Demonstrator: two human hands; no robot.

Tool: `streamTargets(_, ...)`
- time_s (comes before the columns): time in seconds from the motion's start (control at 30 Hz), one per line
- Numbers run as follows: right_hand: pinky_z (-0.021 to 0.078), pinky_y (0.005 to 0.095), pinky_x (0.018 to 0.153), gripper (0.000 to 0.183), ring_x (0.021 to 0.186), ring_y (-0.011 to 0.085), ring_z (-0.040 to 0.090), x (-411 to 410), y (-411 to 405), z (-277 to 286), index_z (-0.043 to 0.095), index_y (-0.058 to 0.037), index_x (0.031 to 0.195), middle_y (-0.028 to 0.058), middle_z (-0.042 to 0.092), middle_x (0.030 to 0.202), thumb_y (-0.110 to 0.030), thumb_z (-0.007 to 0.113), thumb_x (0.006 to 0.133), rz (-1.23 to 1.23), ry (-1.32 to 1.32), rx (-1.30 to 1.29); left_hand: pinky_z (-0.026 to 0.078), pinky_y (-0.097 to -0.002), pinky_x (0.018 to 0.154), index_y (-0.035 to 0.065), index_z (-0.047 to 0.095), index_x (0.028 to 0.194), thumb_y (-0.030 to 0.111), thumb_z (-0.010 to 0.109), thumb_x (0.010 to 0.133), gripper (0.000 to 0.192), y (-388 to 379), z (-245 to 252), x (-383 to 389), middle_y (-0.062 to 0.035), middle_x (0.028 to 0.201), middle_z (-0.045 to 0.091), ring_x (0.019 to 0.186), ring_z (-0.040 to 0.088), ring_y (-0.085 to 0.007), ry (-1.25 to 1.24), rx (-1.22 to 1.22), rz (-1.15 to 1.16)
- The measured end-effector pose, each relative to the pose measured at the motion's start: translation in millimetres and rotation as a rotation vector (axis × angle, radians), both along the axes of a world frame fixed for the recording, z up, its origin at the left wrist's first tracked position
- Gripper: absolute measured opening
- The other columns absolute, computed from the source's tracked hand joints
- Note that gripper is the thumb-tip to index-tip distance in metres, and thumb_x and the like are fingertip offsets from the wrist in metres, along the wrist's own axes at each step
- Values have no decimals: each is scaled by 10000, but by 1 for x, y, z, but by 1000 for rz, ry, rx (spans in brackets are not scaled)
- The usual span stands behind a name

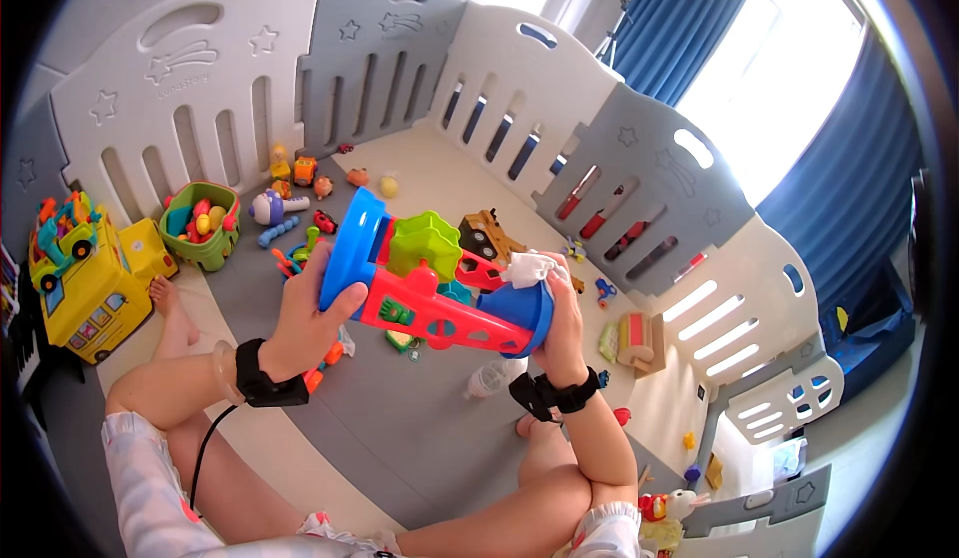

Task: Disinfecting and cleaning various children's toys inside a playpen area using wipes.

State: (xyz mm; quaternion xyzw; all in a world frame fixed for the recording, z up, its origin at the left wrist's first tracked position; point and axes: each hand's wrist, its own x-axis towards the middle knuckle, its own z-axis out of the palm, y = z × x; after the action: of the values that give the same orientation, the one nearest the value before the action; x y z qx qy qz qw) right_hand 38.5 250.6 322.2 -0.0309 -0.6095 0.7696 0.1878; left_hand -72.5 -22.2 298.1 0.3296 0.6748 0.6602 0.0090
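A red and blue plastic toy (pixel 457 311) with a lime-green paddle wheel (pixel 424 246) is held up sideways above the mat. My left hand (pixel 311 322) grips its wide blue end, the thumb lying over the rim. At the smaller blue cup-shaped end, my right hand (pixel 562 326) is closed round the edge. A crumpled white wipe or tissue (pixel 532 268) is pressed against that end by the same hand. The palm side of the right fingers is partly hidden by the cup.
Grey and white playpen panels (pixel 374 71) curve around the grey and cream mat (pixel 389 438). On the left stand a yellow toy bus (pixel 97 288) and a green toy basket (pixel 213 247). A toy dump truck (pixel 487 236), a clear bottle-like container (pixel 491 378) and a wooden block toy (pixel 637 341) lie ahead.
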Motion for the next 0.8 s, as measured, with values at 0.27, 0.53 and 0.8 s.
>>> streamTargets(0.27, 288, 344, 1089, 643, 1301, 215, 384, 2, -5, -2, 326, -95, 1414, 90, 322, 1465, -363, 519, 862, 130, 106, 360, 436, -247, 798, 21, 462, 1290, 350, 539, 979, 459, 2, 5, -12, -29, 1030, 581, 903, 507, -90, -383, 128, -22)
streamTargets(0.53, 406, 304, 945, 318, 1089, 165, 495, -2, -1, -10, 486, -54, 1173, 85, 469, 1219, -274, 441, 948, 48, 203, 83, 449, -260, 765, 3, 433, 1310, 359, 587, 945, 534, -7, -9, -4, -53, 1010, 584, 880, 521, -92, -42, 35, 0)
streamTargets(0.8, 456, 343, 956, 481, 1104, 231, 563, 0, -13, 13, 379, -69, 1389, 148, 540, 1237, -327, 410, 984, -85, 90, -18, 479, -276, 801, 15, 463, 1278, 390, 568, 952, 508, 1, -7, -13, -59, 1046, 604, 911, 561, -108, -182, 74, -81)
